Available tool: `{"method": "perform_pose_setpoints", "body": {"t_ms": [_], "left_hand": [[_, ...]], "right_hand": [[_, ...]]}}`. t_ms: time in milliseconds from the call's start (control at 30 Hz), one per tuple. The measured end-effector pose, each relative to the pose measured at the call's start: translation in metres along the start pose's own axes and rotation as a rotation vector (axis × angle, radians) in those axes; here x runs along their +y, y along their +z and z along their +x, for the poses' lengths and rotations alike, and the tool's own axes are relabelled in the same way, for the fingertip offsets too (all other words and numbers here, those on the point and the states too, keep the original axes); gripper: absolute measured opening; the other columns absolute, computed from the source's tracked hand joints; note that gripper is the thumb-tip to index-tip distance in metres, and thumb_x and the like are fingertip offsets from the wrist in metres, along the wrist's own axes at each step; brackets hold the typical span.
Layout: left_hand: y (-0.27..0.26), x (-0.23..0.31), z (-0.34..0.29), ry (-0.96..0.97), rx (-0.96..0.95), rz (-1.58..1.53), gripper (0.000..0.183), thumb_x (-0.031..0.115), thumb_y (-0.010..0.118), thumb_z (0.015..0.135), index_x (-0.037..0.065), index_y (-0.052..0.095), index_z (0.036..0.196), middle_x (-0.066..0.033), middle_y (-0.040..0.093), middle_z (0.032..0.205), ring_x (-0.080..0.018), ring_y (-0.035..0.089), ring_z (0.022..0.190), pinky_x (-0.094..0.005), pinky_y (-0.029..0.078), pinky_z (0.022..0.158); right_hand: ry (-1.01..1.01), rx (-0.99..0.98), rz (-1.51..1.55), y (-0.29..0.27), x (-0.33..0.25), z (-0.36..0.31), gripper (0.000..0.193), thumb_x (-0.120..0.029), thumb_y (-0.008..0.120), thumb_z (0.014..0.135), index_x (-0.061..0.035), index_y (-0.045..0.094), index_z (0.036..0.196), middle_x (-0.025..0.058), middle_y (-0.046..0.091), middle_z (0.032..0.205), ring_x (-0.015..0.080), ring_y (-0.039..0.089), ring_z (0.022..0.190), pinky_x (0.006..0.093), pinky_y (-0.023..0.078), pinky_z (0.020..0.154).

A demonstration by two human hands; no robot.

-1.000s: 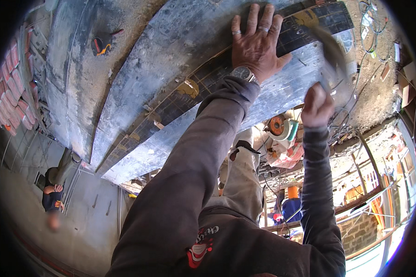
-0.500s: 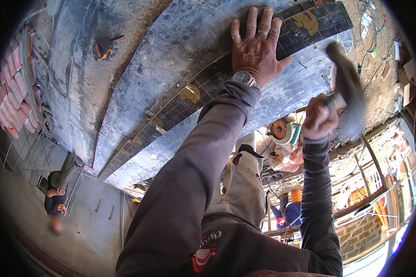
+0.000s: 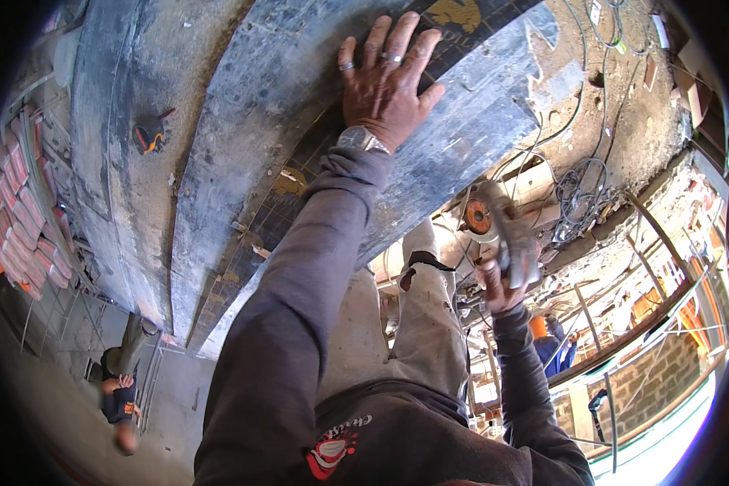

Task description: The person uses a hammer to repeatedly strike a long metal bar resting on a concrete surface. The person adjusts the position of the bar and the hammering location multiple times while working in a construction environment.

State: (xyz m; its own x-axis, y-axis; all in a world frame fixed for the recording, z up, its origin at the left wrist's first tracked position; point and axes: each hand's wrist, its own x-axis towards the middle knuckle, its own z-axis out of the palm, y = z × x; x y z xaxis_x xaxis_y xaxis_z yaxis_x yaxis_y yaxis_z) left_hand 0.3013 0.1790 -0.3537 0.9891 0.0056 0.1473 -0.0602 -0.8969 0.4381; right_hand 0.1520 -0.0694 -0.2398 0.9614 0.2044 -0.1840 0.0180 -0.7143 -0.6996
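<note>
A single head-worn fisheye camera is looking out along the person's own grey-sleeved arms, close behind them. It is facing a broad dark concrete-stained formwork panel, which is bending with the lens toward the rim. The left hand is sitting near the upper middle, the right hand lower right. No second view is sharing the scene.
</note>
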Motion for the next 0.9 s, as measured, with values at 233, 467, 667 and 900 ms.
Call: {"method": "perform_pose_setpoints", "body": {"t_ms": [233, 467, 667, 900], "left_hand": [[-0.015, -0.009, -0.001, -0.02, -0.077, -0.026, 0.077, 0.035, 0.082, 0.072, 0.028, 0.045, 0.14, -0.0056, 0.04, 0.148, -0.0308, 0.037, 0.136, -0.0569, 0.029, 0.109], [-0.046, 0.014, -0.042, -0.512, -0.133, -0.026, 0.087, 0.025, 0.087, 0.063, 0.012, 0.044, 0.137, -0.0171, 0.047, 0.137, -0.0386, 0.044, 0.124, -0.048, 0.037, 0.106], [-0.044, 0.005, -0.068, -0.551, -0.008, 0.034, 0.082, 0.02, 0.087, 0.061, 0.006, 0.047, 0.131, -0.0172, 0.051, 0.126, -0.0372, 0.047, 0.118, -0.0463, 0.04, 0.101], [-0.069, 0.024, -0.106, -0.67, 0.125, 0.124, 0.094, 0.025, 0.084, 0.062, 0.011, 0.038, 0.143, -0.0168, 0.039, 0.143, -0.0386, 0.039, 0.131, -0.06, 0.029, 0.11]], "right_hand": [[0.638, -0.287, 0.12, -0.031, 0.038, -0.12, 0.037, -0.034, 0.07, 0.091, -0.0012, 0.062, 0.078, -0.0041, 0.047, 0.06, 0.0065, 0.04, 0.06, 0.0277, 0.035, 0.051], [0.735, -0.288, -0.072, -0.064, 0.087, -0.146, 0.039, -0.037, 0.07, 0.089, -0.0005, 0.065, 0.077, 0.0088, 0.057, 0.06, 0.0165, 0.052, 0.058, 0.0359, 0.043, 0.057], [0.77, -0.267, -0.173, -0.091, 0.159, -0.153, 0.054, -0.049, 0.074, 0.084, -0.0033, 0.054, 0.062, 0.003, 0.047, 0.054, 0.0129, 0.044, 0.054, 0.0362, 0.037, 0.05], [1.333, -0.773, -0.039, -0.124, 0.187, -0.08, 0.051, -0.057, 0.07, 0.083, -0.0091, 0.059, 0.068, 0.0046, 0.054, 0.058, 0.0235, 0.048, 0.043, 0.0429, 0.041, 0.043]]}}
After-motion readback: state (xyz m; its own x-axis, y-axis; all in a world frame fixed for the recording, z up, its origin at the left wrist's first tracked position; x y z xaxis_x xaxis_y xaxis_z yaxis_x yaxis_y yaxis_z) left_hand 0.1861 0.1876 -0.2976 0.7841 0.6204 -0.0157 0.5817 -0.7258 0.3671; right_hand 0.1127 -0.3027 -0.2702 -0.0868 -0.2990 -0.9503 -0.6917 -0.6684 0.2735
